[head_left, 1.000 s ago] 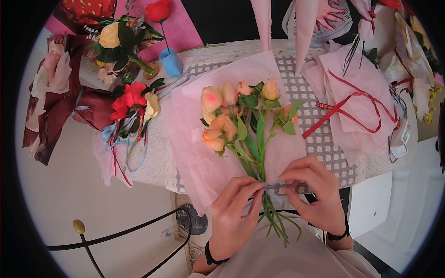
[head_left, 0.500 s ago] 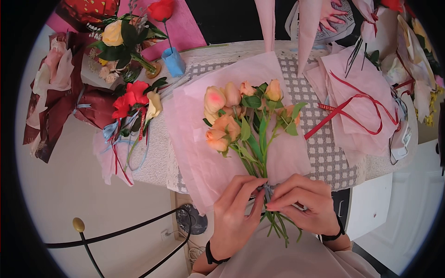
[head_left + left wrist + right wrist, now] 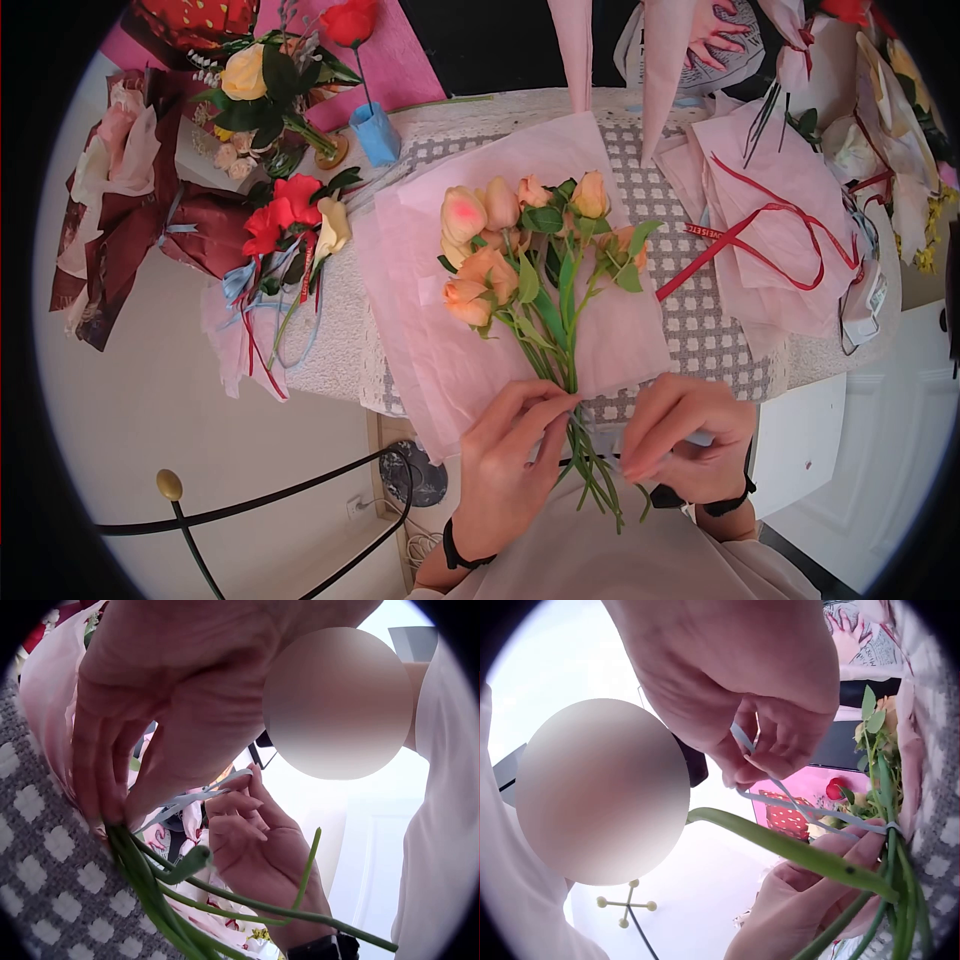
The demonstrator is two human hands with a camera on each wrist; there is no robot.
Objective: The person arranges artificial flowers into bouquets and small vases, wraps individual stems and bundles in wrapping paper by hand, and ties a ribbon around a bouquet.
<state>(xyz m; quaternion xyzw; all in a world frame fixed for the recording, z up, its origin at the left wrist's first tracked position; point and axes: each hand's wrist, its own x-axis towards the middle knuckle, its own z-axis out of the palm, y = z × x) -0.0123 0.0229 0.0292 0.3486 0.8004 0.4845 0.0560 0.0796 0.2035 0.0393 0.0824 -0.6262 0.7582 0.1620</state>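
Observation:
A bunch of peach roses and pink-tipped tulips [image 3: 490, 270] lies over pink wrapping paper [image 3: 420, 350], its green stems [image 3: 600, 485] reaching past the table's front edge. My left hand [image 3: 510, 450] pinches the stems at the binding point. A narrow light blue ribbon [image 3: 780, 801] circles the stems there, and its strands stretch across to my right hand [image 3: 695, 440]. That hand pinches the ribbon between thumb and fingers, to the right of the stems. One thick stem [image 3: 780, 847] juts toward me in the right wrist view.
On the right, a red ribbon [image 3: 740, 235] curls over stacked pink paper [image 3: 775, 290]. Red and cream flowers [image 3: 290, 220] lie at left, near a dark red wrapped bundle [image 3: 205, 235]. A blue holder [image 3: 375, 135] with a red rose stands behind. Pink paper cones [image 3: 665, 70] hang at the back.
My right hand came in to the stems, then drew away to the right with the ribbon. My left hand has stayed at the binding point.

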